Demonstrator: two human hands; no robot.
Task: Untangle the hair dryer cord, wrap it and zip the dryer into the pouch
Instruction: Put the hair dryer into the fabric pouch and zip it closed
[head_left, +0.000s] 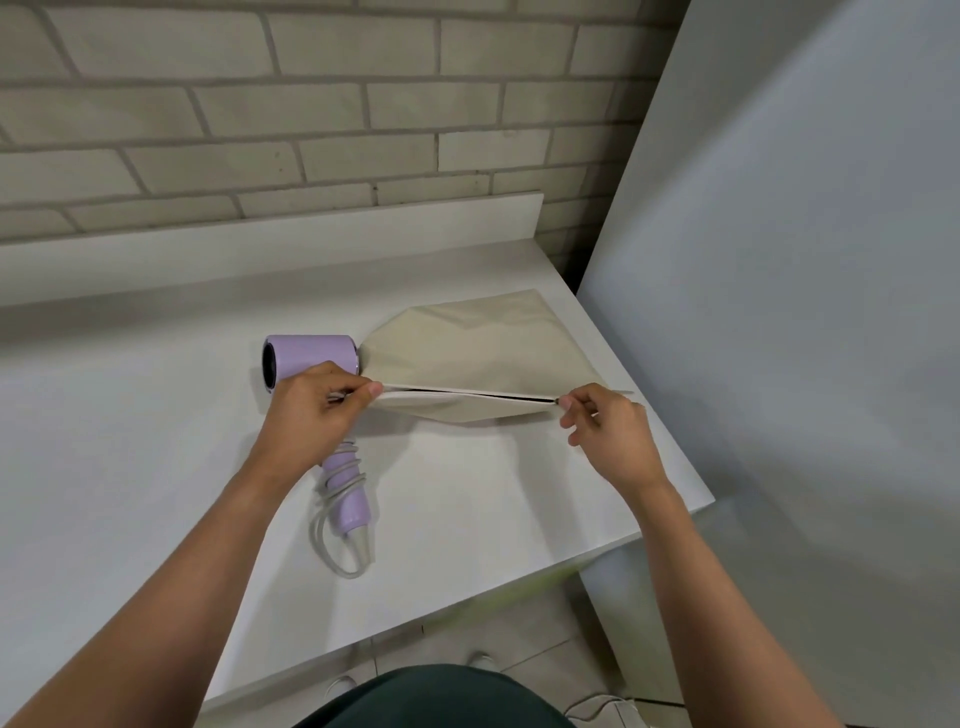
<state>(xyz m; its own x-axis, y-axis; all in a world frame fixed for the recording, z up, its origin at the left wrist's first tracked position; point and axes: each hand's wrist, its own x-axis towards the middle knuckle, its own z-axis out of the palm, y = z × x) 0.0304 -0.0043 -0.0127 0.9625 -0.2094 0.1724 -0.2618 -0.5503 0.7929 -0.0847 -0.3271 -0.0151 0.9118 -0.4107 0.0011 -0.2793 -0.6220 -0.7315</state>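
A lilac hair dryer (311, 356) lies on the white counter (130, 467), barrel pointing left, handle toward me. Its pale cord (337, 480) is coiled around the handle, with a loop trailing past the handle's end. A beige fabric pouch (478, 348) lies just right of the barrel, its zipper edge facing me and parted along most of its length. My left hand (311, 415) pinches the pouch's left end, covering part of the dryer. My right hand (605, 431) pinches the zipper pull at the right end.
A brick wall (260, 104) and a low white backsplash (311, 234) stand behind the counter. A tall grey panel (805, 260) rises at the right, close to the counter's right edge. Tiled floor and a white cable (597, 706) show below.
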